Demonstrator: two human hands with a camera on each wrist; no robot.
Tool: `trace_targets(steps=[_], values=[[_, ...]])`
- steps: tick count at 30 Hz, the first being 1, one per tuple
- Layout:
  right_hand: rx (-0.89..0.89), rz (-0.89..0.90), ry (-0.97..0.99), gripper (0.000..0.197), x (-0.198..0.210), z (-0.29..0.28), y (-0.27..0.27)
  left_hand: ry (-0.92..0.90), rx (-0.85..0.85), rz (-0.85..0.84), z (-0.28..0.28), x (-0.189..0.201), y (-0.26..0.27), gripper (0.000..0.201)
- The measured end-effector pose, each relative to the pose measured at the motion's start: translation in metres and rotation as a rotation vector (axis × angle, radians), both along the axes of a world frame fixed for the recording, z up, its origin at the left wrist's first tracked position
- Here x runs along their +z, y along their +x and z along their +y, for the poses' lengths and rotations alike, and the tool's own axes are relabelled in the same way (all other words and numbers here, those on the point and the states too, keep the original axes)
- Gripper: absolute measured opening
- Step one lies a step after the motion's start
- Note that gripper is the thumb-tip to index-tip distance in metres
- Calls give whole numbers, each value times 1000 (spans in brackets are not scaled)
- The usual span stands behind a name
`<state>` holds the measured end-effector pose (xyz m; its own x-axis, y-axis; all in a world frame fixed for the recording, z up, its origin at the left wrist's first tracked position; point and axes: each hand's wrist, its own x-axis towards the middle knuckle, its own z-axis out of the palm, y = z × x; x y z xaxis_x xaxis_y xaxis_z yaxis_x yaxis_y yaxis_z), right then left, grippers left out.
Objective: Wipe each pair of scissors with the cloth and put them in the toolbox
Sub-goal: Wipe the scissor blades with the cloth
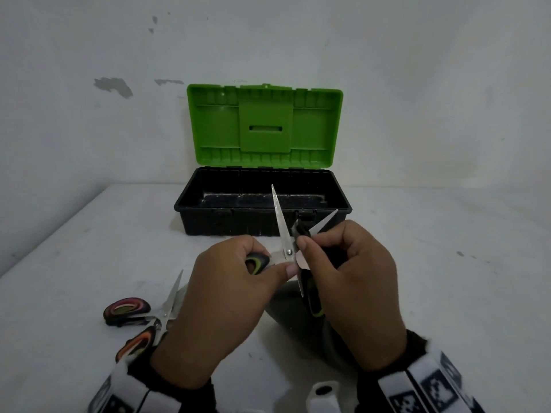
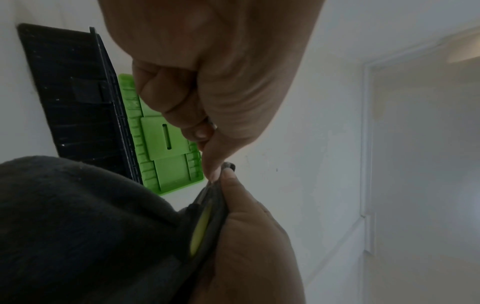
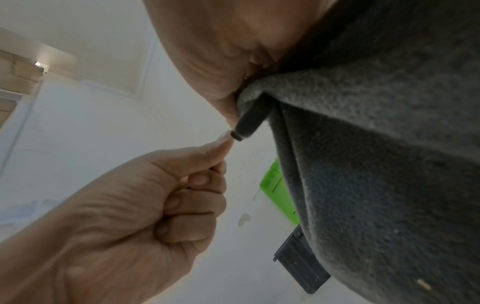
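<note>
A pair of scissors (image 1: 287, 251) with black and green handles is spread wide in front of the toolbox. My left hand (image 1: 268, 263) grips its upper handle loop. Its other handle (image 2: 200, 232) hangs down beside the cloth. My right hand (image 1: 301, 242) pinches a dark grey cloth (image 1: 298, 326) around the blade that points right, near the pivot. The cloth (image 3: 376, 164) drapes below that hand. A second pair of scissors (image 1: 143, 317), with red and orange handles, lies on the table at the left. The black toolbox (image 1: 208, 222) stands open behind, its inside dark.
The toolbox's green lid (image 1: 265, 123) leans upright against the white wall. A small white object (image 1: 323, 394) sits at the table's near edge between my wrists. The white table (image 1: 447, 263) stretches to the right.
</note>
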<state>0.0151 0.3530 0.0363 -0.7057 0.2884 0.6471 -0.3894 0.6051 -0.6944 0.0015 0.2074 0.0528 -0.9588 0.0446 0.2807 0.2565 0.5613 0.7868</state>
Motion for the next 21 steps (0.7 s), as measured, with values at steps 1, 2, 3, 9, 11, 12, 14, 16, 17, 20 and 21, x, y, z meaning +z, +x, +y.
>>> trace_targets(steps=[1, 2, 3, 9, 11, 12, 14, 16, 17, 20, 21], values=[[-22, 12, -14, 12, 1, 1, -1, 1, 0, 6, 1, 0, 1, 29], [-36, 19, -27, 13, 2, 3, -2, 3, -1, 8, 1, -1, 1, 29], [-36, 20, -36, 13, 2, 3, -2, 11, -2, 10, 1, -1, 0, 28], [65, -13, -15, 8, 4, 2, 2, 30, -19, 24, 0, -2, -2, 27], [8, 34, -38, 11, 5, 4, 0, 39, -22, 39, 1, -2, -2, 27], [-14, 50, -42, 12, 5, 4, -1, 47, -25, 43, 3, -2, -2, 27], [-14, 51, -43, 13, 4, 0, 1, 55, -27, 48, 3, -2, -2, 27], [18, 33, -35, 12, 3, -3, 4, 49, -27, 50, 2, -2, -2, 26], [23, 32, -37, 12, 3, -3, 5, 52, -30, 51, 1, -3, -2, 26], [-32, 70, -54, 14, 6, 1, 2, 72, -34, 67, 3, -4, -2, 28], [-45, 74, -70, 14, 6, 1, 1, 74, -30, 77, 3, -4, -2, 28]])
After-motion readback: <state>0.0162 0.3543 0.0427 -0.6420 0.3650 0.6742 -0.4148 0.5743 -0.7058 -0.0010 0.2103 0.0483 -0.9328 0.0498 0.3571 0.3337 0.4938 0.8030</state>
